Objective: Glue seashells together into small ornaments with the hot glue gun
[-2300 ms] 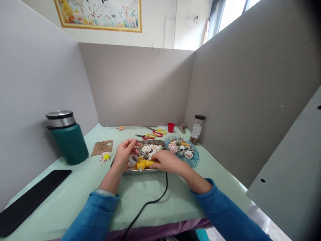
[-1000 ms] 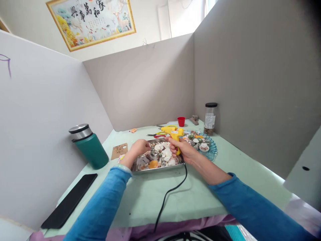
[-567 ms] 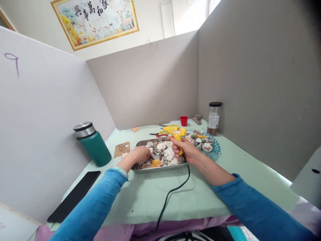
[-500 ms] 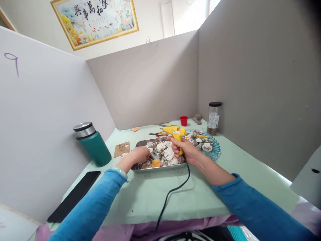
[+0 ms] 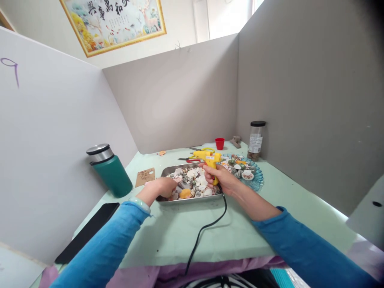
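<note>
My right hand point(image 5: 222, 179) is closed round the grip of a yellow glue gun point(image 5: 207, 158), held upright over the right end of a steel tray point(image 5: 192, 198) full of shells. The gun's nozzle points left, and its black cord point(image 5: 200, 234) trails toward me over the table edge. My left hand point(image 5: 160, 187) rests at the tray's near left corner with fingers curled among the shells; what they hold is hidden.
A blue glass dish point(image 5: 257, 177) of shells lies right of the tray. Behind are scissors point(image 5: 192, 159), a red cup point(image 5: 219, 143) and a dark-lidded jar point(image 5: 256, 138). On the left stand a green flask point(image 5: 109, 171), a brown card point(image 5: 144, 177) and a black phone point(image 5: 88, 232). Grey partitions enclose the table.
My right hand lifted the glue gun from the tray's front edge and now holds it upright. My left hand went down to the tray's near left corner. The view tilted.
</note>
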The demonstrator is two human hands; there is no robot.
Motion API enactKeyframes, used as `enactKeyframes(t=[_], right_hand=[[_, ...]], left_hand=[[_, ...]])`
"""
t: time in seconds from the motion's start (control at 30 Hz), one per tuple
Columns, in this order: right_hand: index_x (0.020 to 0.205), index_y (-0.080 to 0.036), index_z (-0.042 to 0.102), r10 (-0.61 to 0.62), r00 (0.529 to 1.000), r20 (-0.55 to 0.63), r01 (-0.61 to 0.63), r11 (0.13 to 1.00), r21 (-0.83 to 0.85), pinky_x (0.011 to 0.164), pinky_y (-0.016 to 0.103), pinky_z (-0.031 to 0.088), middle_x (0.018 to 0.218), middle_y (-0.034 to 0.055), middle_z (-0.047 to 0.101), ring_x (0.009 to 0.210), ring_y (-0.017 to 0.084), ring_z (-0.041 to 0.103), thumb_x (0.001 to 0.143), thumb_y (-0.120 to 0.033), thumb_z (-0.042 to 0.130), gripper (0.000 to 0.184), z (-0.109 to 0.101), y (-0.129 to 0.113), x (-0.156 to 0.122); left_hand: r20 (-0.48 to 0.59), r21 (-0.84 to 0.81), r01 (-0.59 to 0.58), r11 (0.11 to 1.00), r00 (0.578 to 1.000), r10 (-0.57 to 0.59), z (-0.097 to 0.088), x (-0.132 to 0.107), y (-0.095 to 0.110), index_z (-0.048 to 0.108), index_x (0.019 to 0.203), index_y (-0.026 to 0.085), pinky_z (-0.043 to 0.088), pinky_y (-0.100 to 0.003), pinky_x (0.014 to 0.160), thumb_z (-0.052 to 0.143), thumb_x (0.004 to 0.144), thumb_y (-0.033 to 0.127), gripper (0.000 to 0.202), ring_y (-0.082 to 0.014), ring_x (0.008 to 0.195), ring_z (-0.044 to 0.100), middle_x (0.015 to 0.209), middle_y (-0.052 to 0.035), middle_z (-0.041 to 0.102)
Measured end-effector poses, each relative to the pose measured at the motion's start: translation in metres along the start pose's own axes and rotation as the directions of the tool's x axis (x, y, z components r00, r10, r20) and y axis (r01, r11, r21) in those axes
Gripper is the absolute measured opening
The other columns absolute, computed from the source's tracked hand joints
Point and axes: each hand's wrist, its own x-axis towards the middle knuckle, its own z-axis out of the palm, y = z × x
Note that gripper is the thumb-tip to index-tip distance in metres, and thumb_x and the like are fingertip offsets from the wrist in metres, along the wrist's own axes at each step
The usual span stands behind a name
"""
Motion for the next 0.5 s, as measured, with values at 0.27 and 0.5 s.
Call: enactKeyframes(t=[0.27,0.5], right_hand=[[0.093,-0.019,0.056,0.001,1.0,0.005,-0.001,1.0,0.003,0.038,0.018,0.034,0.056,-0.0076,0.043,0.044,0.006,0.037,0.071,-0.039,0.07,0.033,0.001,0.0,0.0],[0.089,-0.019,0.055,0.014,1.0,0.013,-0.014,1.0,-0.026,0.038,0.017,0.033,0.057,-0.0075,0.044,0.044,0.006,0.037,0.071,-0.039,0.069,0.03,0.002,-0.001,-0.001]], left_hand=[[-0.016,0.056,0.041,0.998,0.999,-0.04,-0.008,0.007,-0.008,0.068,0.084,0.018,0.044,-0.027,0.061,0.057,0.062,0.011,0.026,-0.0217,0.072,0.063,0.089,-0.0117,0.069],[0.037,0.175,-0.017,0.984,0.999,0.01,-0.015,0.004,-0.004,0.068,0.091,0.022,0.044,-0.027,0.063,0.058,0.063,0.018,0.03,-0.022,0.076,0.063,0.093,-0.0098,0.068]])
